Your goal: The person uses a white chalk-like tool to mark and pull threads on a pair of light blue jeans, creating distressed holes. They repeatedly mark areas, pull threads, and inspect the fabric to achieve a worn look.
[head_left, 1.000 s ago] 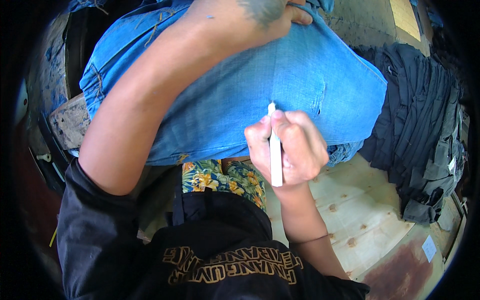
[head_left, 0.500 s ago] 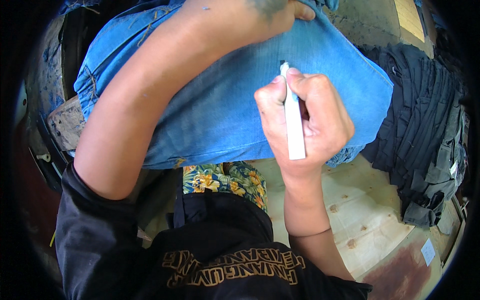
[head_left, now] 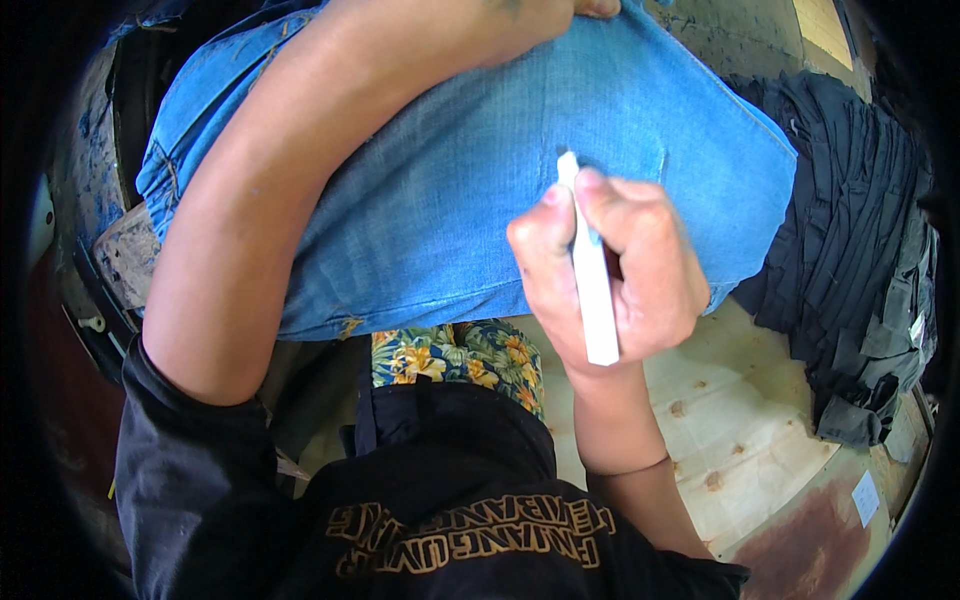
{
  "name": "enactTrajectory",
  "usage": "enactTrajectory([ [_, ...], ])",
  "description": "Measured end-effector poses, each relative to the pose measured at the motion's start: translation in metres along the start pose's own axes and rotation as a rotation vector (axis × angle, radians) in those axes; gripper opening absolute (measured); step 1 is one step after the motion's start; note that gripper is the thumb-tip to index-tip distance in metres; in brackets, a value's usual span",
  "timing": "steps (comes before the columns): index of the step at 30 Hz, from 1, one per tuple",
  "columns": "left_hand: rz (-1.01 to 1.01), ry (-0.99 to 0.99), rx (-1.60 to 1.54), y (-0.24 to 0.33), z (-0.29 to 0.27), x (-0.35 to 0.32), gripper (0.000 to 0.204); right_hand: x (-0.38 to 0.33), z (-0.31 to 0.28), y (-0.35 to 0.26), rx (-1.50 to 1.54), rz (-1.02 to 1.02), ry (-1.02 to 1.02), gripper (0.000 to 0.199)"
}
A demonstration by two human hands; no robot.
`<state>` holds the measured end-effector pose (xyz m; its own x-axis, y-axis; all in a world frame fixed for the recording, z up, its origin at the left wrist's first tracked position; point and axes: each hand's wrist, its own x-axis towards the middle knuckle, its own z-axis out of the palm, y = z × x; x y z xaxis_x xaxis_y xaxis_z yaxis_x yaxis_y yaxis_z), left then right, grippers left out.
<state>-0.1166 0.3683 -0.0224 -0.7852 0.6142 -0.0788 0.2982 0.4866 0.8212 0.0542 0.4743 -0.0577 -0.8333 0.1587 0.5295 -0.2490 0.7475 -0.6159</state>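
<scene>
My right hand [head_left: 625, 260] is closed in a fist-like grip round a white flat-sided stick [head_left: 597, 305]. The thumb and forefinger pinch it near its narrow upper end, where a small dark tip meets blue denim; its exact kind is unclear. The denim garment [head_left: 450, 190] lies spread in front of me, with a pale worn streak right of the tip. My left arm reaches across it, and my left hand [head_left: 535, 22] is cut off by the top edge. Its visible thumb presses on the drawn-up denim; the other fingers are hidden.
Dark strips of cloth [head_left: 825, 220] hang in a thick bundle at the right. A worn wooden board end [head_left: 128, 255] juts out at the left under the denim. Below right lies a pale stained sheet [head_left: 740, 440] with a small white paper [head_left: 865, 498].
My right hand and the white stick have moved down toward me over the denim. The left hand has shifted slightly up and left, further out of view.
</scene>
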Motion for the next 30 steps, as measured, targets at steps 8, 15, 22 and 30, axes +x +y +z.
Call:
enactTrajectory([
  [8, 0.123, 0.084, 0.046, 0.003, 0.002, -0.005, 0.025, -0.002, 0.003, 0.000, 0.020, 0.021, -0.036, 0.018],
  [15, -0.064, 0.004, 0.076, 0.005, 0.001, -0.002, 0.026, -0.003, 0.001, 0.001, 0.029, -0.008, 0.023, 0.018],
  [22, -0.031, 0.032, 0.138, 0.010, 0.004, -0.005, 0.027, -0.007, -0.006, 0.000, 0.004, 0.014, -0.109, 0.017],
  [30, 0.163, 0.151, 0.164, 0.005, 0.009, -0.009, 0.027, -0.011, 0.004, 0.003, 0.025, 0.028, 0.007, 0.020],
])
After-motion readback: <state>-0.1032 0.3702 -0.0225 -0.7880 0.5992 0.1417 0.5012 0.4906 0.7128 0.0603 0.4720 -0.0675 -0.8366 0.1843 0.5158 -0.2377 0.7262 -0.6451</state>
